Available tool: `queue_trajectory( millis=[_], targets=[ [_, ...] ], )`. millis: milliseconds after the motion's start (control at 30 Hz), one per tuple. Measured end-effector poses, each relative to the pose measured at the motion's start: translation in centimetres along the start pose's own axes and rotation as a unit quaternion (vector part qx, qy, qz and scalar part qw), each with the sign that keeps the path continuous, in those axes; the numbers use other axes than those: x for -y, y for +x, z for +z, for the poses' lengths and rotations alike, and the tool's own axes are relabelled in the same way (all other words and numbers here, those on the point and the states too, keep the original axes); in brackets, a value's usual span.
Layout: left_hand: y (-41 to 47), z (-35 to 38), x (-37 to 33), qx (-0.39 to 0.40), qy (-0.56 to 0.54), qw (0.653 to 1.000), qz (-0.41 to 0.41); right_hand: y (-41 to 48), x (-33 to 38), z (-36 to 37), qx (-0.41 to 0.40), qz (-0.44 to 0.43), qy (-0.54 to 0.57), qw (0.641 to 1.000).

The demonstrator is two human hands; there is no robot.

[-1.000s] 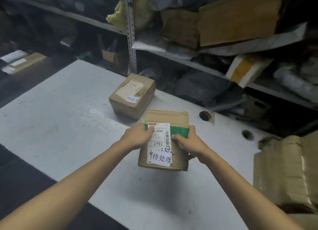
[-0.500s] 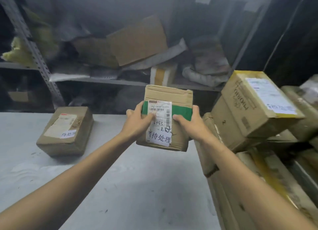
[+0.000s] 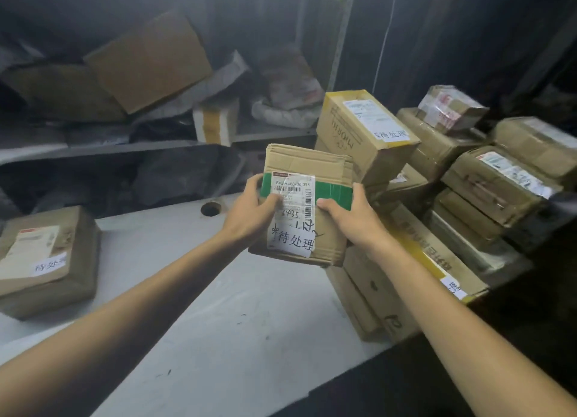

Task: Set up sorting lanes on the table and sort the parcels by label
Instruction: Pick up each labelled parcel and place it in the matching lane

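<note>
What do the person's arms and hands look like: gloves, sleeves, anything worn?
Left hand and right hand are both bare: no gloves, and no rings or watch visible. Left forearm and right forearm are uncovered right to the frame edge, so no sleeve shows. No straps, bands, markings or cables on either arm.

I'm reading the green-taped parcel (image 3: 307,163) now: its shipping label (image 3: 295,187) prints 642 H468-00 033 above the barcodes. Under that there are handwritten digits, something like 5485, though the first one is unclear. The white sticker (image 3: 293,242) at the bottom says *待处理 in marker. On the left box (image 3: 62,291), the corner sticker (image 3: 50,265) shows 待处, and I can't see the rest. The tall box (image 3: 349,141) in the right pile carries a 待处理 tag (image 3: 392,135) too, turned round. I can't make out its side print.
</note>
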State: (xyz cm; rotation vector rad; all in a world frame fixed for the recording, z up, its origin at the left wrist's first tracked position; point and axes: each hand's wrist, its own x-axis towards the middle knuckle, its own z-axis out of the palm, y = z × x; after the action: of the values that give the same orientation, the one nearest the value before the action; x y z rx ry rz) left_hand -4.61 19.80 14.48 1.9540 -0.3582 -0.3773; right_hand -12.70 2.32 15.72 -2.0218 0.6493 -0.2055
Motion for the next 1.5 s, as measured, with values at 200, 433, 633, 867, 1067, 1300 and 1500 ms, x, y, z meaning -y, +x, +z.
queue_trajectory(
  millis=[200,433,633,867,1067,1300,1500],
  targets=[
    [-3.5,4.2,-1.7,-0.011,-0.013,1.000,-0.020,-3.3,-3.1,-3.9,-0.012,-0.009,0.016,1.000],
    [-7.7,11.4,-5.1,-0.038,-0.036,0.998,-0.030,-6.4,-7.2,-11.2,-0.020,-0.021,0.020,0.999],
    [-8.2,17.1,-9.7,-0.033,-0.061,0.998,0.009,-6.5,-9.0,-18.3,-0.041,-0.032,0.018,0.998],
    [-4.9,21.7,-11.5,-0.062,-0.057,0.996,0.015,-1.6,-10.9,-22.0,-0.026,-0.042,0.021,0.999],
    [-1.4,23.6,-10.4,-0.095,-0.052,0.994,-0.030,3.1,-12.1,-22.6,0.029,-0.042,-0.005,0.999],
    [-0.8,22.9,-9.6,-0.128,-0.035,0.981,-0.139,6.3,-12.3,-22.7,0.136,-0.071,-0.064,0.986],
    [-1.7,23.6,-9.7,-0.178,-0.007,0.964,-0.198,8.0,-12.2,-21.8,0.231,-0.063,-0.075,0.968]
  ],
)
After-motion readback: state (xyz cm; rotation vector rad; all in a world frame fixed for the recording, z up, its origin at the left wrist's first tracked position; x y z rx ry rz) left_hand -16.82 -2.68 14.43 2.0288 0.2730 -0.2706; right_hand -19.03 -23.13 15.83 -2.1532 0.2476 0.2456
